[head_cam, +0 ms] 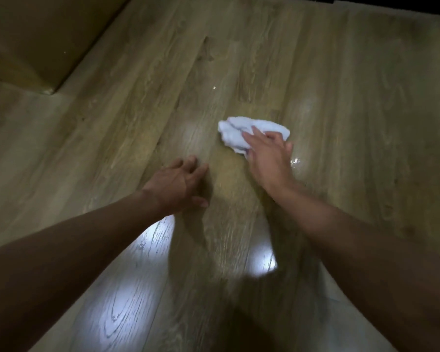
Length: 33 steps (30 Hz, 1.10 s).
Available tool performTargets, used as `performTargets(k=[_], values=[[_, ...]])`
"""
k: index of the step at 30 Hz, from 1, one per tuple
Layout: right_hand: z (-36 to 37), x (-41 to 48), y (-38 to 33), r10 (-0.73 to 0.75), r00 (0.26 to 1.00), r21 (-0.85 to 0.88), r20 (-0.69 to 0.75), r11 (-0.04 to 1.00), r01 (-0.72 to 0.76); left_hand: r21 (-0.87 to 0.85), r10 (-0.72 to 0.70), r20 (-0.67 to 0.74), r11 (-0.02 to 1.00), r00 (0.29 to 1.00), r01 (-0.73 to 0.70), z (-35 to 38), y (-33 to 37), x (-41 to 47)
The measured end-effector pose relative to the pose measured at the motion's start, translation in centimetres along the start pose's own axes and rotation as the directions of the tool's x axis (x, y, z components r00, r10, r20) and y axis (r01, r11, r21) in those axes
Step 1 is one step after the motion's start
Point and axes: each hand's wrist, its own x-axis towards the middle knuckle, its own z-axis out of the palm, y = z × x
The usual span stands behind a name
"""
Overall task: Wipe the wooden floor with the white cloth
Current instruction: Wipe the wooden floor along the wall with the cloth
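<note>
On the wooden floor (346,77), the right hand (267,154) presses the white cloth (233,132).

Bare wooden floor (239,59) lies open ahead; a cardboard box (31,41) blocks the far left.

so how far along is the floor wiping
Mid-job. Done: the cloth is down on the floor. In hand: the right hand presses on the cloth with fairly straight fingers, and the left hand rests spread on the boards. Left: a wet glint shows just right of the right hand. How much of the floor is already wiped cannot be told.
</note>
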Motion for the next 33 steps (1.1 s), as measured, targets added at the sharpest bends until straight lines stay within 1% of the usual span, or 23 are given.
performTargets(k=[1,2,3,4,6,8,9,10,11,12,14,16,17,18,21,23,24,26,28,29,30,31,33], values=[[0.3,0.8,-1.4,0.071,0.997,0.003,0.008,0.997,-0.071,0.011,-0.001,-0.008,1.0,1.0,0.001,-0.1,-0.1,0.1],[0.8,0.9,-3.0,0.09,0.995,0.011,0.03,0.996,-0.09,0.02,-0.004,-0.018,1.0,1.0,0.004,-0.2,-0.2,0.2],[1.3,0.2,-4.5,0.059,0.997,0.033,0.05,0.998,-0.06,0.018,-0.001,-0.037,1.0,0.999,0.002,-0.2,-0.4,0.2],[1.9,-1.0,-5.5,0.001,0.997,0.05,0.078,0.999,-0.005,0.004,0.01,-0.068,1.0,0.998,-0.01,-0.2,-0.8,0.1],[2.1,-4.3,-5.7,-0.172,0.978,0.034,0.117,0.985,0.169,-0.023,0.058,-0.136,0.998,0.989,-0.062,-0.1,-1.9,-0.6],[1.5,-6.8,-3.8,-0.329,0.937,-0.008,0.115,0.943,0.332,0.008,0.089,-0.211,0.996,0.974,-0.089,0.0,-3.5,-1.6],[1.0,-7.0,-2.4,-0.366,0.924,-0.02,0.114,0.929,0.371,0.032,0.084,-0.247,0.996,0.965,-0.078,0.2,-4.5,-2.0],[0.5,-6.7,-1.1,-0.359,0.925,-0.031,0.12,0.93,0.365,0.032,0.056,-0.268,0.998,0.962,-0.049,0.3,-5.5,-2.2],[0.2,-5.8,-0.1,-0.316,0.941,-0.046,0.124,0.945,0.323,0.001,-0.004,-0.261,1.0,0.965,0.004,0.4,-6.5,-2.3],[-0.1,-4.6,0.2,-0.24,0.963,-0.055,0.125,0.967,0.248,-0.051,-0.08,-0.232,0.996,0.969,0.07,0.6,-7.4,-2.2],[0.5,-1.2,-1.4,-0.07,0.994,-0.058,0.079,0.995,0.075,-0.14,-0.191,-0.142,0.975,0.971,0.171,0.9,-8.6,-1.8],[1.3,0.9,-4.5,0.025,0.994,-0.091,0.106,0.996,-0.015,-0.153,-0.221,-0.107,0.967,0.969,0.203,1.3,-9.0,-1.4],[1.7,1.1,-6.1,0.016,0.991,-0.09,0.135,0.996,-0.003,-0.152,-0.224,-0.108,0.967,0.969,0.206,1.5,-9.1,-1.3],[2.1,0.5,-7.4,-0.03,0.986,-0.07,0.165,0.997,0.042,-0.154,-0.224,-0.12,0.967,0.967,0.205,1.7,-9.2,-1.3],[2.7,-4.1,-8.6,-0.298,0.934,-0.043,0.197,0.949,0.312,-0.166,-0.233,-0.191,0.965,0.954,0.202,2.4,-9.5,-1.3],[2.0,-6.0,-6.9,-0.41,0.893,-0.025,0.183,0.907,0.421,-0.181,-0.256,-0.17,0.957,0.952,0.225,2.7,-9.6,-1.3],[1.5,-5.6,-5.6,-0.408,0.895,-0.037,0.181,0.907,0.42,-0.197,-0.272,-0.155,0.951,0.95,0.24,2.9,-9.5,-1.4],[1.3,-2.4,-4.3,-0.305,0.939,-0.033,0.16,0.949,0.314,-0.222,-0.294,-0.157,0.941,0.943,0.256,3.2,-9.6,-1.7],[2.2,1.1,-5.6,-0.138,0.987,-0.039,0.088,0.989,0.142,-0.253,-0.294,-0.163,0.935,0.942,0.248,3.4,-9.4,-1.9],[2.9,2.3,-7.1,-0.078,0.996,-0.063,0.052,0.995,0.081,-0.272,-0.297,-0.175,0.931,0.939,0.244,3.6,-9.3,-1.9],[3.7,3.0,-8.9,-0.054,0.998,-0.083,0.042,0.995,0.058,-0.288,-0.3,-0.191,0.927,0.935,0.239,3.8,-9.4,-2.0],[4.3,3.0,-10.6,-0.073,0.996,-0.082,0.047,0.994,0.077,-0.301,-0.298,-0.217,0.926,0.93,0.226,3.9,-9.6,-2.2],[5.0,1.3,-12.9,-0.201,0.978,-0.062,0.062,0.977,0.204,-0.344,-0.289,-0.286,0.921,0.914,0.183,4.3,-10.4,-2.8]])
